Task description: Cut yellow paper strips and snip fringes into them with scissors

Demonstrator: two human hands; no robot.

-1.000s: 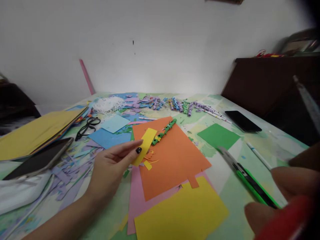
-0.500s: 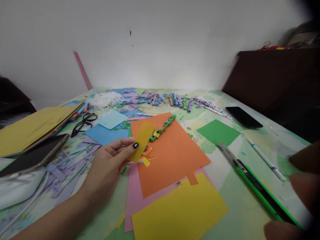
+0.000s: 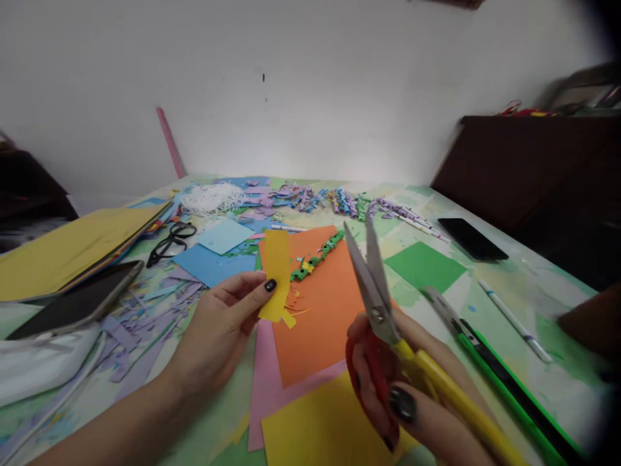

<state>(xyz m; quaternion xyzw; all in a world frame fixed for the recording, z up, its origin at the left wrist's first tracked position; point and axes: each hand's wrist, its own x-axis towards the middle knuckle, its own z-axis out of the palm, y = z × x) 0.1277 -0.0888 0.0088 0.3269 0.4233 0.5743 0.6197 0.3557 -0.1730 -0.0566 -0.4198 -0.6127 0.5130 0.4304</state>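
My left hand (image 3: 226,323) pinches a narrow yellow paper strip (image 3: 277,259), held upright between thumb and fingers. In my right hand (image 3: 427,388) is a pair of scissors (image 3: 381,310) with red and yellow handles; its blades point up and stand slightly apart, away from the strip. Behind the strip, an orange paper sheet (image 3: 315,343) carries a green rolled paper stick (image 3: 317,255) with small cut-out bits on it, plus thin orange and yellow scraps. A yellow sheet (image 3: 310,424) and a pink sheet (image 3: 264,382) lie partly under my right hand and the orange sheet.
On the right lie a green utility knife (image 3: 499,369), a white stick (image 3: 514,320), a green paper square (image 3: 427,266) and a black phone (image 3: 473,238). Leftward are glasses (image 3: 169,244), another phone (image 3: 80,301) and purple scraps (image 3: 126,349). White string (image 3: 213,199) is piled behind.
My right hand has come in from the right edge with the scissors. The yellow strip in my left hand has turned from slanted to nearly upright. The view has shifted slightly.
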